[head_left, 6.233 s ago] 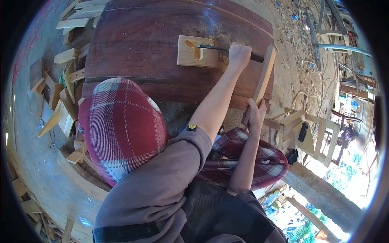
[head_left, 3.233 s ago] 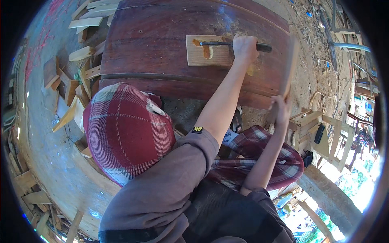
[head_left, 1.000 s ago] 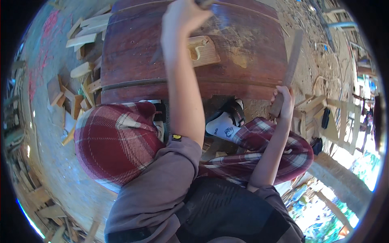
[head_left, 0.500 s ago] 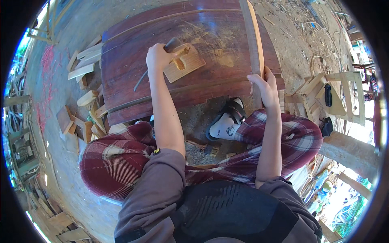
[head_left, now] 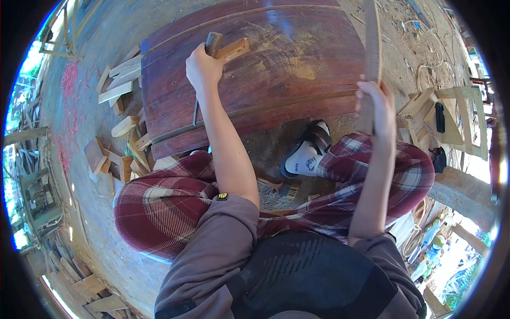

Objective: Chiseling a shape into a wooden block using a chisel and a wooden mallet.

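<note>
From my end, the low red-brown table (head_left: 186, 85) fills the space ahead of both hands, and its middle has changed most: half a second ago the small block lay there with its hollowed face toward me, and now it shows only a narrow side. A pile of wood offcuts (head_left: 125, 126) lies left of the left hand (head_left: 203, 72), well apart from it.

The long wooden bar (head_left: 373, 48) stands well to the right of the chisel; about three seconds ago it was a blur near the chisel's handle. The wooden block (head_left: 235, 49) juts out just right of the left hand, turned up from its flatter pose. The chisel (head_left: 214, 43) has swung around too: its handle points away from me, its blade back past the left wrist. I take this as a pause in the chiselling, since blade and hollow no longer meet and the bar is nowhere near striking. A pale patch of dust (head_left: 302, 69) lies between the hands, farther out.

The right hand (head_left: 380, 103), slightly blurred, is closed around the bar near its lower end. The left is wrapped around the chisel and seems to pinch the block as well; its fingertips are hidden, so I can't tell how firmly, or whether the block is clear of the table.
</note>
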Motion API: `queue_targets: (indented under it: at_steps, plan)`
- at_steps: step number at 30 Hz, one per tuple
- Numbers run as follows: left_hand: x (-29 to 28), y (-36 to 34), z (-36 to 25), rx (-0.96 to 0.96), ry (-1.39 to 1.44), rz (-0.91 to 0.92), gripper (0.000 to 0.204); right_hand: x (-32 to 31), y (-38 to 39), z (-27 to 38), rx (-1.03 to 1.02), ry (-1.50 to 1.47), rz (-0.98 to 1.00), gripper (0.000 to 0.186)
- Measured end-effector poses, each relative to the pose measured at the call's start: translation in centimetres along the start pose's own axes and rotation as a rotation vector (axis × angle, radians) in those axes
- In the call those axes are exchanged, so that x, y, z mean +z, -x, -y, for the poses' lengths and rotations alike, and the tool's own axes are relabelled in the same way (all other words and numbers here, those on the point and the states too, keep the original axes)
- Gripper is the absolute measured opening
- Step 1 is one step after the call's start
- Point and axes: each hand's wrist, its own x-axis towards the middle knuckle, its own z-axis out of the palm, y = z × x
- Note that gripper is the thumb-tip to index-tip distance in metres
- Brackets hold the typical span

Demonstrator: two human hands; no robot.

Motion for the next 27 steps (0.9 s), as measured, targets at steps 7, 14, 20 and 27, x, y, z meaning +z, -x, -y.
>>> queue_targets:
  at_steps: [7,14,20,27]
  plan:
    - [-0.4,0.1,1.5,-0.089,0.177,-0.226,0.038,-6.1,6.1,11.2,-0.301,0.158,-0.139,0.045]
    - [-1.3,0.6,-0.9,-0.1,0.394,-0.246,0.034,-6.1,3.6,12.5,-0.389,0.06,0.066,0.047]
    - [1.9,3.0,-3.8,-0.795,1.398,-0.228,0.022,-0.9,-3.1,7.5,-0.315,0.07,0.209,0.034]
    - [6.8,5.9,-3.1,-0.906,0.957,-0.091,0.028,2.9,-8.0,-3.4,-0.213,0.315,0.272,0.038]
